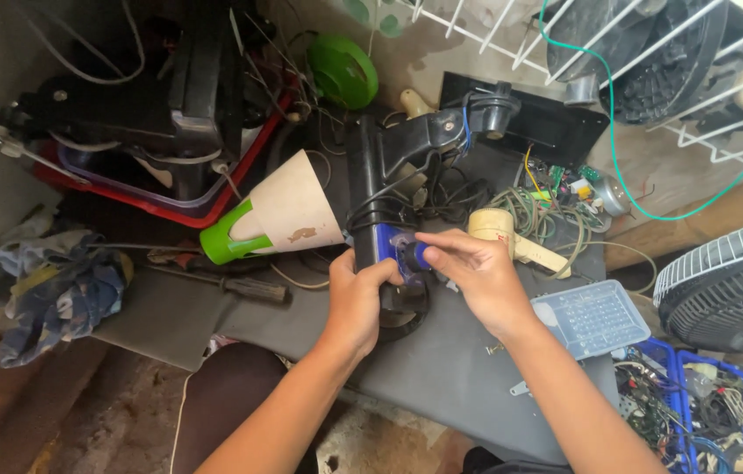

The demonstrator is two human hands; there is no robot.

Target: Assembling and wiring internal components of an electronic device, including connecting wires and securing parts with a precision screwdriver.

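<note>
Gripping the black fan stand (389, 167) at its blue control panel (382, 246), our left hand (356, 294) wraps closed while our right hand (468, 268) pinches its blue knob (415, 255).

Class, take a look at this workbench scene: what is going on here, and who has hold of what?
A person is working on a black appliance housing lying on a grey mat. The left hand grips its blue end piece, while the right hand pinches a small blue knob on that piece. A cream cone with a green handle, a screwdriver, loose wiring and a clear parts box lie around them.
</note>
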